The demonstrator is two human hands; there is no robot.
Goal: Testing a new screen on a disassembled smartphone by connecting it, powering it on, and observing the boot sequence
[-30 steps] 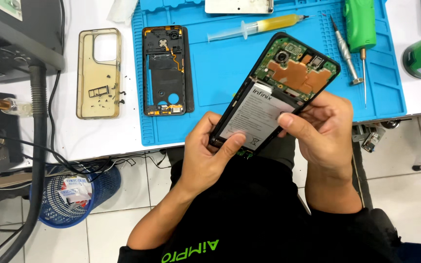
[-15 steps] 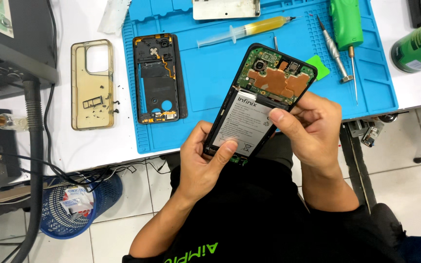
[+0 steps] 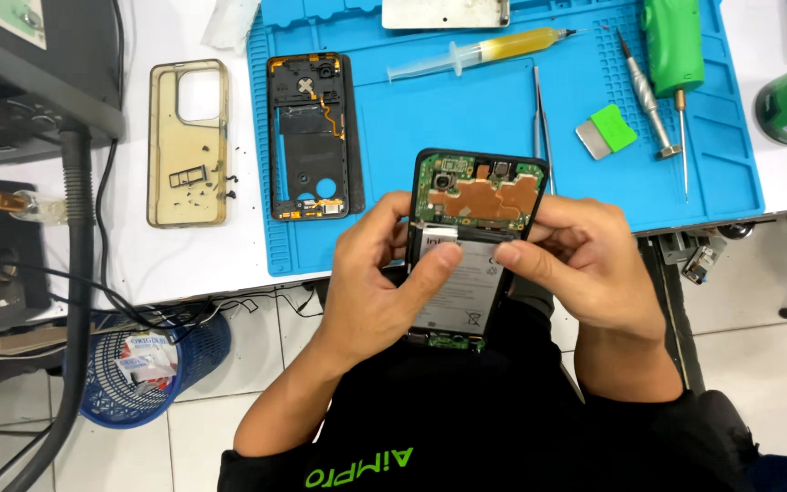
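Rotated from a rightward tilt to upright at frame centre, long axis vertical, opened phone [image 3: 466, 246] is gripped between left hand [image 3: 384, 282] and right hand [image 3: 585, 264], both thumbs pressed on its battery [image 3: 457, 292].

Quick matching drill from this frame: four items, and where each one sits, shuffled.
Items:
1. opened phone
2. syringe
3. clear phone case
4. blue basket

Places:
A. on the floor under the table edge
B. on the white table, left of the blue mat
C. held in both hands
D. near the mat's top edge

Pairs: 1-C, 2-D, 3-B, 4-A
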